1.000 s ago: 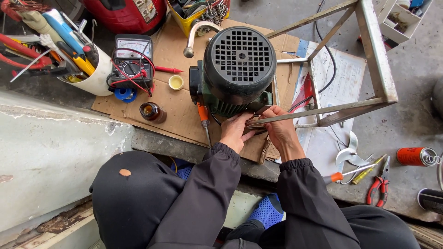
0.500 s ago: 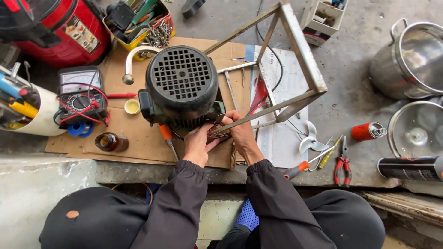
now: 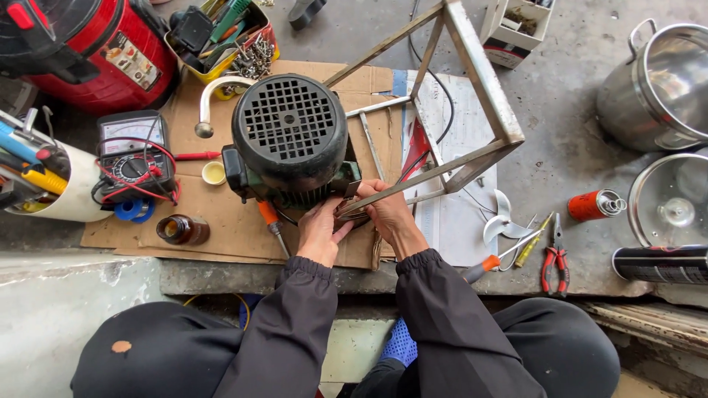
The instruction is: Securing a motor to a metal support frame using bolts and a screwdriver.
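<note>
Nearest me, both hands meet at the motor's lower edge: the left hand (image 3: 318,234) pressed against its base, the right hand (image 3: 389,214) with its grip pinching something small I can't make out. The electric motor (image 3: 289,140) stands just beyond both grips, fan grille up, and the metal frame (image 3: 472,81) slants away past the right hand.

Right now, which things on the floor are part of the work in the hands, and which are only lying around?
In the work:
- left hand and right hand, both at the base of the black electric motor
- metal frame, its bar crossing beside the hands

Lying about:
- multimeter
- brown bottle
- orange screwdriver
- red pliers
- steel pot
- orange canister
</note>
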